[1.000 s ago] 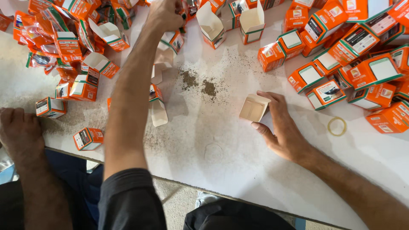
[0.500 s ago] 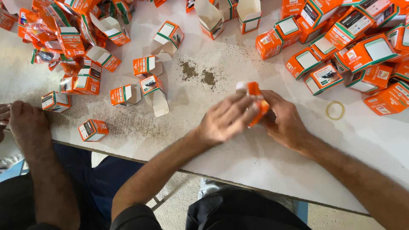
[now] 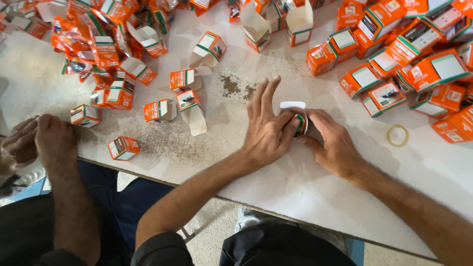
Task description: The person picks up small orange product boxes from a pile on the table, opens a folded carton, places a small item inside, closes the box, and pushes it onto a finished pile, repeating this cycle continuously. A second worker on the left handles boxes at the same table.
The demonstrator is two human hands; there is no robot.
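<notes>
Small orange-and-white box point(image 3: 298, 119) sits on the white table point(image 3: 305, 182), pinched betw. both hands at the near-middle of the table; white flap sticks up at its far end. Left hand point(image 3: 266, 130) grips the box from its left side w/ thumb, other fingers spread wide & flat, pointing away. Right hand point(image 3: 335, 143) holds the box from the right, fingers curled round it, mostly hiding it.

Just beyond left hand: patch of dark powder point(image 3: 236, 88) spilled on the table. Further left of it, open boxes w/ flaps up, one lying w/ long white flap point(image 3: 192, 111); a closed small box point(image 3: 123, 148) near the table's front edge. Right of right hand, apart from it: yellowish rubber band point(image 3: 396, 135) lying flat. Beyond & right of that: heap of closed orange boxes point(image 3: 409, 59). Far left: bigger jumbled pile of boxes point(image 3: 98, 44).

Another person's hands point(image 3: 39, 140) rest at the left table edge, well apart.
</notes>
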